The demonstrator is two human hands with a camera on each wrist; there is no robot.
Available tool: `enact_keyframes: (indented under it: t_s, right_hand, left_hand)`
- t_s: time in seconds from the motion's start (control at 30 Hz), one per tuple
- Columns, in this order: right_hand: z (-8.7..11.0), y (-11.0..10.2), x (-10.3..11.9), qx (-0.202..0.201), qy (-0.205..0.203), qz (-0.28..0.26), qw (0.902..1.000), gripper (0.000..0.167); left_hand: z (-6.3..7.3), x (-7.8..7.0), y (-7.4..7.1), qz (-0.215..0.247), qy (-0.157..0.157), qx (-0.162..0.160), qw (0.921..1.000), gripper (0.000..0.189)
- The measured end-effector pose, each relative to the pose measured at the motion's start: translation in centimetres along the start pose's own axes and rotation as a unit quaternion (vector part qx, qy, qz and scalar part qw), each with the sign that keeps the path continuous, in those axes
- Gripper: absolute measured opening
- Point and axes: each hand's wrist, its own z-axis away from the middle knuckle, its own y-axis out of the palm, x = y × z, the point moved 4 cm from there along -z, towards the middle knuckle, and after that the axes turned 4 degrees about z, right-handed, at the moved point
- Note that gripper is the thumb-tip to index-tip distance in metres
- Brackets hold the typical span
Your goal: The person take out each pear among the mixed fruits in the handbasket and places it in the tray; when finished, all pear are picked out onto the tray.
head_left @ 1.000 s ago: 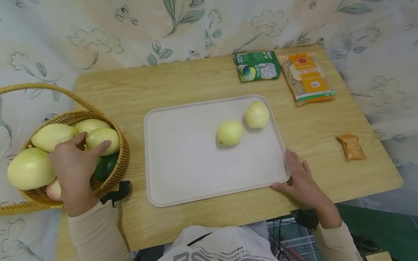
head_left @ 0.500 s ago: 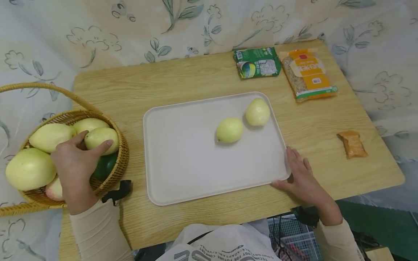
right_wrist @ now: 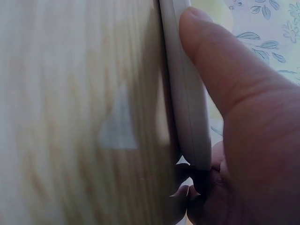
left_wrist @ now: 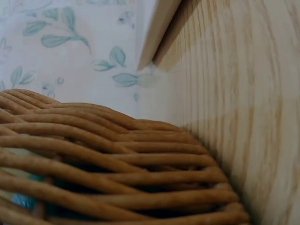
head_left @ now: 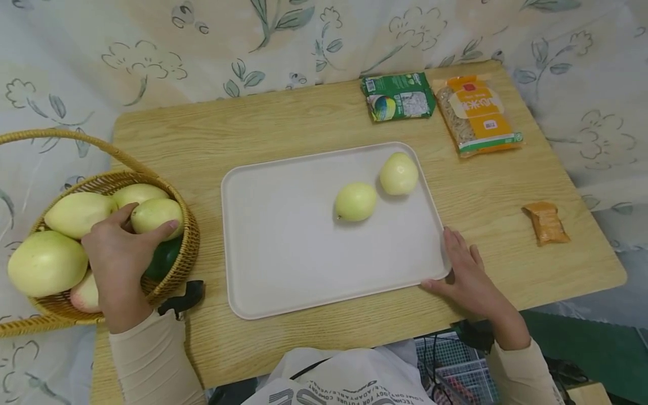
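Pale floral-print fabric backdrop (head_left: 324,34), grey-green leaves plus dark line-drawn blooms, runs behind and down both sides. Light wood-grain tabletop (head_left: 253,135), rounded corners, its far edge near the cloth. Lower right: dark green floor (head_left: 572,337), blue-and-white grid-walled crate (head_left: 473,374) partly under the near edge, black cables (head_left: 433,363) there too. Light is soft, shadows faint.

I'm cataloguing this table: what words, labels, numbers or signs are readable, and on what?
"FOR FUTURE COMFORT", upside down, on the white top; larger letters there are cut off.
Green packet: print too small.
Orange bag: characters too blurred.
Small wrapper: no legible lettering.
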Motion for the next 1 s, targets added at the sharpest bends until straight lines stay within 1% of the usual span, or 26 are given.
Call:
enact_keyframes:
  t_s: [0.1,0.17,0.27,0.33,0.37,0.5,0.57,0.67,0.7,0.77,0.87,0.9,1.0]
  right_hand:
    - [0.0,0.0,0.0,-0.001,-0.002,0.000,1.0000,0.117]
    - [-0.1,0.0,0.0,-0.002,-0.004,0.000,1.0000,0.117]
    - [-0.1,0.1,0.0,0.000,-0.005,-0.003,1.0000,0.117]
    - [0.0,0.1,0.0,0.002,-0.004,-0.005,1.0000,0.118]
    - [0.0,0.2,0.0,0.004,-0.004,-0.006,1.0000,0.118]
    - [0.1,0.3,0.0,0.006,-0.001,-0.006,1.0000,0.118]
    - [0.0,0.3,0.0,0.004,-0.002,-0.003,1.0000,0.118]
    - [0.0,0.2,0.0,0.001,-0.003,-0.001,1.0000,0.117]
    - [0.0,0.2,0.0,-0.001,-0.003,-0.001,1.0000,0.117]
    - [0.0,0.1,-0.1,-0.002,-0.002,-0.001,1.0000,0.117]
    - [0.1,0.1,-0.3,-0.002,-0.001,-0.002,1.0000,0.117]
    - [0.1,0.1,-0.3,-0.002,0.000,-0.004,1.0000,0.117]
    - [0.1,0.2,-0.3,-0.002,0.000,-0.006,1.0000,0.117]
  left_hand:
    - [0.0,0.5,-0.1,0.018,-0.036,-0.020,0.9990,0.078]
    - [0.0,0.9,-0.2,0.034,-0.062,-0.036,0.9968,0.078]
    - [0.1,1.0,-0.7,0.073,-0.072,-0.065,0.9926,0.075]
    - [0.4,0.9,-1.0,0.118,-0.068,-0.086,0.9869,0.071]
    - [0.6,0.7,-1.2,0.136,-0.061,-0.095,0.9843,0.069]
    - [1.1,-0.1,-1.5,0.202,-0.023,-0.122,0.9716,0.063]
    - [1.3,-0.8,-1.6,0.221,0.000,-0.128,0.9667,0.059]
    - [1.4,-2.0,-1.3,0.250,0.018,-0.126,0.9598,0.057]
    - [1.5,-2.4,-1.2,0.254,0.023,-0.123,0.9592,0.056]
    - [1.6,-3.3,-0.7,0.249,0.036,-0.116,0.9610,0.056]
    - [1.7,-4.4,0.3,0.254,0.050,-0.091,0.9616,0.057]
    - [1.8,-4.8,0.7,0.254,0.060,-0.084,0.9618,0.057]
    - [2.0,-5.9,1.9,0.270,0.076,-0.052,0.9585,0.058]
